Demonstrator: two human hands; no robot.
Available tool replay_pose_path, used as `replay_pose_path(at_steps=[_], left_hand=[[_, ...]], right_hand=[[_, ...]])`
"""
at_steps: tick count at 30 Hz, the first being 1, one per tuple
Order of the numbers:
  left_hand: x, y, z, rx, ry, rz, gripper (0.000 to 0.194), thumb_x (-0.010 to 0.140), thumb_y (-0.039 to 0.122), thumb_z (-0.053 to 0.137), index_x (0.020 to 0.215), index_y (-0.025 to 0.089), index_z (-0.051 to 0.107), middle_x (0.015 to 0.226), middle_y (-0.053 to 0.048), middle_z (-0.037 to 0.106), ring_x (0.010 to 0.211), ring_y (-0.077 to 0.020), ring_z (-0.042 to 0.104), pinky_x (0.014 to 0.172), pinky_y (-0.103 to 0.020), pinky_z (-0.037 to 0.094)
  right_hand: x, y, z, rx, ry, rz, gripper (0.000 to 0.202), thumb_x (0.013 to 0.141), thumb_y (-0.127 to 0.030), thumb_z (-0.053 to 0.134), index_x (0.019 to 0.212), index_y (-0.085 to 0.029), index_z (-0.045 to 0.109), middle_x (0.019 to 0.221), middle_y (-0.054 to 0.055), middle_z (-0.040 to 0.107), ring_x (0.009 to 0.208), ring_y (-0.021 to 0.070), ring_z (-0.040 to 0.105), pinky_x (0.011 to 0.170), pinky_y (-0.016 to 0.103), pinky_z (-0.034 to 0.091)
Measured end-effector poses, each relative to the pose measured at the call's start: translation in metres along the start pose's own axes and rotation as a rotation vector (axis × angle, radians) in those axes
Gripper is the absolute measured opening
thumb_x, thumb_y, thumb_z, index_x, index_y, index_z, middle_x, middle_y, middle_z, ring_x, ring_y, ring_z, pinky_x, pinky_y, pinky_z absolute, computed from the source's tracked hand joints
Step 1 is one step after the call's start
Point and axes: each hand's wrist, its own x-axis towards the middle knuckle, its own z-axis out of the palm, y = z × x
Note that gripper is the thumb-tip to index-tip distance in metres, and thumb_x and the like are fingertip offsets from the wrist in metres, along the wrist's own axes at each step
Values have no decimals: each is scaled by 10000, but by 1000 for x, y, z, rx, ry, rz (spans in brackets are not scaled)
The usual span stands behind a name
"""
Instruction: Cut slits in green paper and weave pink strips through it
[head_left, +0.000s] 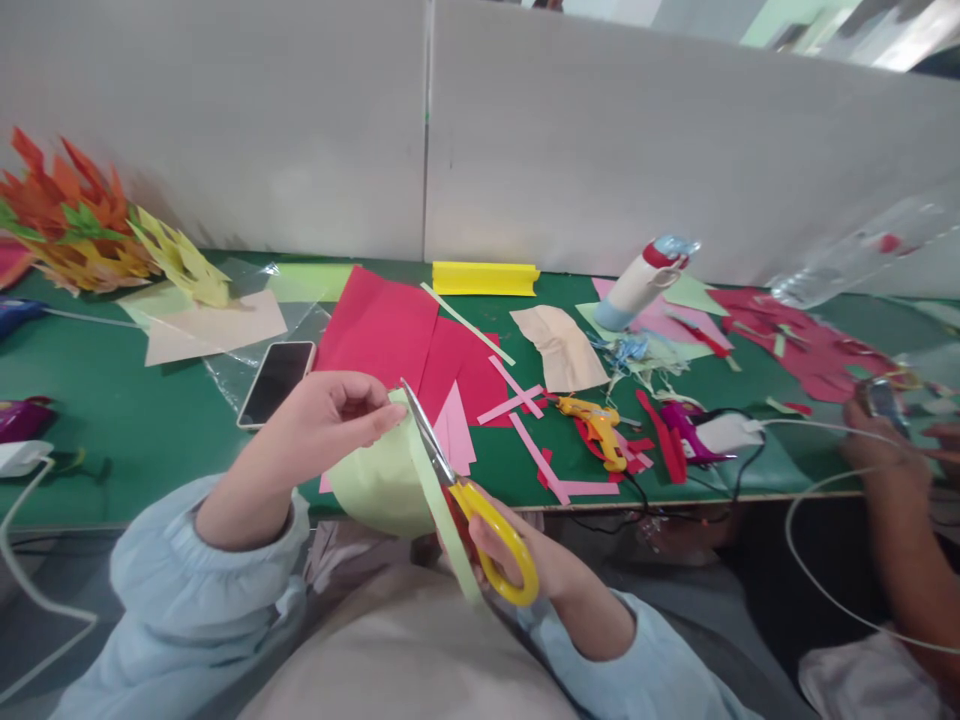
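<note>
My left hand [352, 415] pinches the top edge of a pale green paper sheet [379, 480] between thumb and fingers. In my right hand [525, 550] is a pair of scissors [491, 535] with yellow handles, fingers through the loops. The blades lie along the sheet's right side, their tips close to my left fingertips. A narrow pale green strip [457, 550] hangs down beside the blades, partly cut from the sheet. Behind the hands lie red paper sheets [379, 335] and a pink paper triangle [454, 430].
A phone [277, 382] lies left of the red paper. To the right are pink strips [540, 460], a yellow glue gun [600, 430] with a cable, and a bottle [645, 285]. Orange paper leaves [75, 200] stand far left. Another person's hand [877, 430] holds a phone at right.
</note>
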Motion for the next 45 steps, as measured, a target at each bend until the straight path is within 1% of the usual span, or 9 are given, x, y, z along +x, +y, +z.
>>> replay_pose_path(at_steps=[3, 5, 9, 12, 18, 25, 31, 41, 45], left_hand=[[0, 1, 1, 7, -14, -2, 360, 805, 405, 621, 566, 171, 486, 525, 47, 428, 492, -66, 368, 450, -195, 300], [1, 1, 1, 10, -12, -7, 365, 805, 413, 618, 568, 174, 478, 526, 49, 414, 489, -67, 363, 445, -197, 292], [0, -1, 0, 7, -14, -11, 356, 811, 425, 618, 589, 173, 501, 540, 46, 424, 495, -70, 375, 448, -199, 303], [1, -2, -1, 13, -11, 1, 356, 805, 417, 626, 579, 171, 502, 537, 43, 424, 501, -69, 370, 455, -199, 292], [1, -2, 0, 10, -20, -30, 348, 811, 424, 620, 592, 177, 508, 543, 43, 421, 504, -73, 375, 461, -202, 294], [1, 2, 0, 25, -19, -27, 352, 803, 422, 618, 581, 179, 494, 533, 43, 422, 496, -75, 369, 456, -204, 293], [1, 5, 0, 23, -16, -25, 356, 804, 416, 621, 574, 174, 498, 528, 42, 424, 494, -70, 361, 456, -202, 288], [2, 4, 0, 45, -24, -13, 357, 815, 426, 608, 589, 175, 493, 532, 45, 423, 496, -72, 374, 454, -203, 298], [3, 4, 0, 46, -29, -10, 354, 812, 419, 608, 584, 173, 492, 534, 45, 425, 495, -69, 365, 455, -201, 291]], right_hand=[[1, -7, 3, -10, -1, 37, 701, 703, -746, 650, 1137, -225, 474, 660, -81, 442, 500, 46, 408, 459, 194, 310], [2, -11, 6, -6, -10, 24, 709, 686, -755, 653, 1117, -220, 478, 658, -89, 430, 500, 37, 390, 464, 194, 299], [3, -16, 10, 100, -48, 9, 613, 705, -691, 702, 1035, -232, 467, 698, -85, 427, 529, 29, 365, 490, 203, 269], [3, -16, 11, 168, -68, 17, 583, 700, -657, 735, 988, -238, 449, 721, -81, 424, 540, 29, 361, 496, 208, 252], [4, -7, 8, 179, -45, 34, 520, 770, -642, 684, 980, -237, 436, 698, -86, 408, 516, 27, 354, 493, 207, 257], [4, -4, 8, 209, -24, 31, 501, 768, -623, 699, 955, -235, 443, 689, -84, 431, 510, 26, 368, 475, 189, 266], [4, -2, 6, 157, 1, 38, 508, 780, -645, 668, 962, -229, 439, 677, -81, 449, 482, 31, 390, 448, 186, 285], [6, -1, 4, 220, -57, 28, 459, 799, -602, 681, 988, -242, 467, 683, -80, 419, 508, 30, 351, 461, 180, 261], [6, -3, 5, 235, -62, 7, 440, 807, -581, 687, 988, -233, 487, 692, -74, 412, 540, 38, 355, 474, 180, 271]])
